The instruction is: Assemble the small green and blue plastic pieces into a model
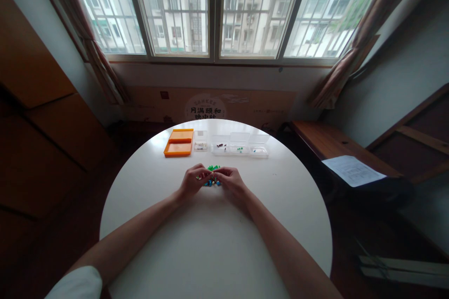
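My left hand and my right hand meet over a pile of small coloured pieces on the white round table. Green pieces show at the back of the pile; blue and pale ones lie at the front. Thumbs and fingertips of both hands are pinched together, almost touching, just above the pile. Whatever sits between the fingertips is too small to name. A few tiny pale and green bits appear at the curled fingers of my left hand. The hands hide part of the pile.
Behind the hands stand an open orange case, a small clear box and a longer clear compartment box with its lids up, holding tiny dark and green pieces. A wooden bench with a paper sheet is at the right.
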Available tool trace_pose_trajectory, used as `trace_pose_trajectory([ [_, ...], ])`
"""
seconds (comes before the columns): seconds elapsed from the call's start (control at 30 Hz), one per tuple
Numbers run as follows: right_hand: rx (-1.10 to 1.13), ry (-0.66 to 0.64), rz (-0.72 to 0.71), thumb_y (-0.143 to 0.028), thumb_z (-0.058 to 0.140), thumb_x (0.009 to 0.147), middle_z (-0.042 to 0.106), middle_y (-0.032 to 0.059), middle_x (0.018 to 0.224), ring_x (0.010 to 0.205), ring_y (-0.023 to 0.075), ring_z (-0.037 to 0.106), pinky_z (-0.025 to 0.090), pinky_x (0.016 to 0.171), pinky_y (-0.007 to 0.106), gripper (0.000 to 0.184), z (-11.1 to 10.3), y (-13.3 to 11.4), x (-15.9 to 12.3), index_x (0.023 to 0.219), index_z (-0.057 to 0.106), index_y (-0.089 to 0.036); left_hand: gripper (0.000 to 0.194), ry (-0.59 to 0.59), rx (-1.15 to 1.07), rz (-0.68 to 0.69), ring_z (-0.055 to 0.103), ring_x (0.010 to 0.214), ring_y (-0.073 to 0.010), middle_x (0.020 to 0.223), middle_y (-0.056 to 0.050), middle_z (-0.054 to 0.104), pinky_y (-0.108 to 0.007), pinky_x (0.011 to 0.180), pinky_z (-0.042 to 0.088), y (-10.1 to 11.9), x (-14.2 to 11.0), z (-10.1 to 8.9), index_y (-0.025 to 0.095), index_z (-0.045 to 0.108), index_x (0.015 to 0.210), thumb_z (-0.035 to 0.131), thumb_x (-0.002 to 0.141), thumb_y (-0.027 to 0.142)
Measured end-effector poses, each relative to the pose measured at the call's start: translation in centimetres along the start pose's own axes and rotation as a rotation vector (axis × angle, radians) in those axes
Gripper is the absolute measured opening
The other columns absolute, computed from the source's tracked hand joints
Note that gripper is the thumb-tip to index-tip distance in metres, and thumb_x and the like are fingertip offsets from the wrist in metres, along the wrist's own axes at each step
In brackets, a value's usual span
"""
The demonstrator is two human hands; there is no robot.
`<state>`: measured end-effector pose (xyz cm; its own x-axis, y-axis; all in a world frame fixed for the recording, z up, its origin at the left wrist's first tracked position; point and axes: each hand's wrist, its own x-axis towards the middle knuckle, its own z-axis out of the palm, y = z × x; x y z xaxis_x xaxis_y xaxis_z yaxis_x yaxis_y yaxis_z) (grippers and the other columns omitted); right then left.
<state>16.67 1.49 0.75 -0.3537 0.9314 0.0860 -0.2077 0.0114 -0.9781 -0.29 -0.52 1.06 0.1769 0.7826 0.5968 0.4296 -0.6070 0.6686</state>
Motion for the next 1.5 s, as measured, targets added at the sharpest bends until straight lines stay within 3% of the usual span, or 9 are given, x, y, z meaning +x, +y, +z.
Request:
trace_pose_trajectory([
  [1.03, 0.013, 0.032, -0.010, -0.036, 0.073, 0.062, 0.063, 0.0022, 0.061, 0.054, 0.0105, 0.052, 0.039, 0.054, 0.024, 0.025, -0.2, 0.0, 0.1, 0.071, 0.069, -0.013, 0.018, -0.027, 0.037, 0.015, 0.051, 0.057, -0.0083, 0.067, -0.002, 0.055, -0.019, 0.053, 0.043, -0.4, -0.1, 0.1, 0.016, 0.069, 0.081, 0.059, 0.080, 0.030],
  [1.17, 0.129, 0.096, -0.004, -0.037, 0.072, 0.063, 0.061, 0.0020, 0.060, 0.053, 0.0099, 0.051, 0.039, 0.052, 0.023, 0.025, -0.5, 0.1, 0.2, 0.072, 0.068, -0.014, 0.017, -0.011, 0.134, 0.029, 0.054, 0.059, -0.0091, 0.070, -0.003, 0.058, -0.020, 0.055, 0.043, -0.8, 0.3, -0.7, 0.017, 0.069, 0.082, 0.057, 0.081, 0.030],
  [1.3, 0.174, 0.100, 0.016, -0.035, 0.072, 0.063, 0.062, 0.0021, 0.061, 0.053, 0.0098, 0.051, 0.038, 0.053, 0.023, 0.024, -0.5, 0.1, 0.2, 0.072, 0.068, -0.014, 0.017, -0.068, 0.284, 0.023, 0.054, 0.058, -0.0095, 0.070, -0.002, 0.059, -0.020, 0.055, 0.042, -0.9, 1.5, -2.5, 0.019, 0.070, 0.080, 0.057, 0.081, 0.031],
  [1.5, 0.183, 0.090, 0.019, -0.034, 0.073, 0.063, 0.061, 0.0017, 0.059, 0.053, 0.0092, 0.050, 0.037, 0.053, 0.023, 0.023, -0.3, -0.1, 0.2, 0.071, 0.068, -0.014, 0.022, 0.007, 0.350, -0.109, 0.054, 0.055, -0.0112, 0.068, -0.002, 0.062, -0.022, 0.055, 0.042, -1.7, 4.0, -4.0, 0.017, 0.069, 0.078, 0.056, 0.081, 0.034],
])
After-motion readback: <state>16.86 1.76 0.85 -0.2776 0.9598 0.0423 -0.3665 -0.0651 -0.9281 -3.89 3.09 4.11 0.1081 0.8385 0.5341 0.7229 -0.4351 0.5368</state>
